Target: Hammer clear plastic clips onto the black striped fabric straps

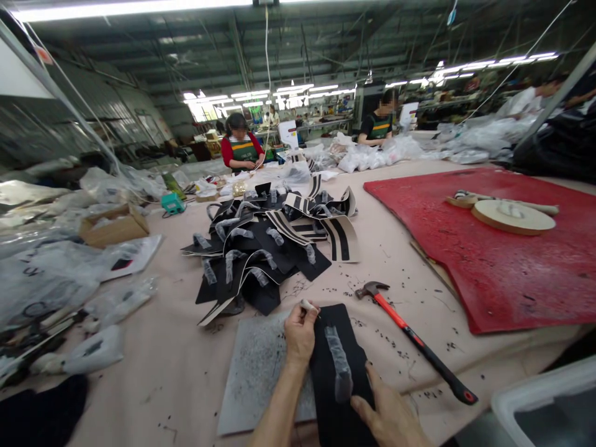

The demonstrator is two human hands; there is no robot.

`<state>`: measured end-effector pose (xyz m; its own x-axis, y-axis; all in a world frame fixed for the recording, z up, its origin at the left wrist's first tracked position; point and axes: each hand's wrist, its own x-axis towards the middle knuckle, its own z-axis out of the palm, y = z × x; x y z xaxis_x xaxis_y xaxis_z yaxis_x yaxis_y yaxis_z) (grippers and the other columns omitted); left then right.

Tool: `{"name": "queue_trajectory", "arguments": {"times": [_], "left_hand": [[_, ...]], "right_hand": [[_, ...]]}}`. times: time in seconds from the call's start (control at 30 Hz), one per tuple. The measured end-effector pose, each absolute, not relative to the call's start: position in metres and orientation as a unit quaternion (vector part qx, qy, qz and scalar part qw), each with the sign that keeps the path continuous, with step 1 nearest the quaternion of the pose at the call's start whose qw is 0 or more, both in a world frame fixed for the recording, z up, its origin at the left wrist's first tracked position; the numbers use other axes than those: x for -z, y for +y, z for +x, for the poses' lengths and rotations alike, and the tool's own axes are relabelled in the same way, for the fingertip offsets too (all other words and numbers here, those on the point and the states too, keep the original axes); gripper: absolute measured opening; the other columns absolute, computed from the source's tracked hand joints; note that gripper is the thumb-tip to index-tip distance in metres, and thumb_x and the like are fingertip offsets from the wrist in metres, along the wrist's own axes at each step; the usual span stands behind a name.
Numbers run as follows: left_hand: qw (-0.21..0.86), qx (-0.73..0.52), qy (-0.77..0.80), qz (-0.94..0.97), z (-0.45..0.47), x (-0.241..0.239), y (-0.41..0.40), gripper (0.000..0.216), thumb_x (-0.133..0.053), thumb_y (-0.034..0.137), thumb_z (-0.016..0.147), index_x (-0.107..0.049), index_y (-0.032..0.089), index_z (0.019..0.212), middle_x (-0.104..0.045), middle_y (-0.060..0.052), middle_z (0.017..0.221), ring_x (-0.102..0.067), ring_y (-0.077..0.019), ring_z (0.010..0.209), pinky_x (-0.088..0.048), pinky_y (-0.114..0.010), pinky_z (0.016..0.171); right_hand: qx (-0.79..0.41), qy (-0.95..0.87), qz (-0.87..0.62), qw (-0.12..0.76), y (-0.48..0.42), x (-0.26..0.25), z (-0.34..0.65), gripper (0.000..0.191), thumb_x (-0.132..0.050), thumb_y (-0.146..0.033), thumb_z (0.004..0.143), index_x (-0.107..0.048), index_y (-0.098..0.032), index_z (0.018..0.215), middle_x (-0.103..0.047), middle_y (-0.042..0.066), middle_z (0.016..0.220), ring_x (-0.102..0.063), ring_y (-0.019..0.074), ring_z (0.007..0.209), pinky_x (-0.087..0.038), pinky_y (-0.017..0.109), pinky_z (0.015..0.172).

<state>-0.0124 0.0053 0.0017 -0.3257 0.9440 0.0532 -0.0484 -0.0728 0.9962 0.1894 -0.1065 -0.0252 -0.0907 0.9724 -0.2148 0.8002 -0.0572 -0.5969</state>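
"Where's the black panel (323,375)?"
"One, at the left hand's (300,332) four o'clock, the right hand's (393,413) ten. Left pinches one pale stick (307,305); right rests, digits parted, on the panel."
"Hammers?"
"One claw hammer (413,337), right's one o'clock."

Left of the hammer (414,337), your left hand (300,333) covers most of a pale stick (308,305); its tip may touch the black panel (323,382), but it's too small to be sure. The bottom edge cuts off that panel and your right hand (392,405). Farther left of the hammer, your forearm hides part of the grey slab (249,372). Right of it, the white tub (540,381) and red mat (503,267) leave the frame.
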Motion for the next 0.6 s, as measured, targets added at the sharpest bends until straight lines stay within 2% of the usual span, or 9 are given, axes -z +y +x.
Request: {"name": "queue_trajectory", "arguments": {"times": [0.1,0.23,0.4,0.5,0.6], "left_hand": [[0.415,-0.575,0.545,0.448,-0.008,0.004,0.008,0.026,-0.068,0.038,0.082,-0.07,0.015,0.094,-0.077,-0.008,0.088,-0.074,-0.0241,0.086,-0.058,-0.035,0.082],[0.392,-0.552,0.559,0.479,-0.006,0.006,0.004,0.026,-0.066,0.038,0.085,-0.071,0.016,0.096,-0.078,-0.008,0.09,-0.074,-0.0238,0.087,-0.057,-0.034,0.083],[0.417,-0.557,0.555,0.455,-0.008,0.004,0.007,0.029,-0.069,0.041,0.082,-0.07,0.015,0.095,-0.078,-0.008,0.087,-0.074,-0.0236,0.085,-0.058,-0.034,0.081],[0.457,-0.55,0.535,0.45,-0.009,0.003,0.011,0.031,-0.071,0.04,0.081,-0.07,0.014,0.098,-0.078,-0.008,0.09,-0.074,-0.0244,0.087,-0.058,-0.036,0.084],[0.478,-0.535,0.522,0.461,-0.008,0.002,0.014,0.032,-0.071,0.039,0.08,-0.07,0.014,0.1,-0.078,-0.01,0.092,-0.075,-0.0255,0.089,-0.058,-0.037,0.085]], "right_hand": [[-0.216,-0.687,-0.672,0.172,-0.101,0.006,0.184,0.063,-0.046,-0.038,0.089,-0.039,-0.013,0.146,-0.07,0.019,0.112,-0.069,0.0342,0.098,-0.055,0.048,0.083],[-0.142,-0.742,-0.609,0.242,-0.089,-0.03,0.163,0.062,-0.045,-0.042,0.094,-0.035,-0.018,0.15,-0.062,0.018,0.124,-0.065,0.0316,0.105,-0.054,0.046,0.087],[-0.18,-0.778,-0.59,0.12,-0.086,-0.029,0.137,0.05,-0.044,-0.033,0.093,-0.054,-0.013,0.138,-0.068,0.019,0.118,-0.07,0.0303,0.091,-0.054,0.042,0.08],[-0.206,-0.772,-0.594,0.096,-0.084,-0.02,0.138,0.049,-0.04,-0.028,0.095,-0.054,-0.009,0.138,-0.07,0.019,0.114,-0.07,0.0286,0.092,-0.053,0.038,0.081],[-0.232,-0.765,-0.594,0.09,-0.083,-0.017,0.143,0.051,-0.04,-0.031,0.095,-0.053,-0.009,0.139,-0.072,0.018,0.109,-0.07,0.03,0.092,-0.052,0.039,0.082]]}}
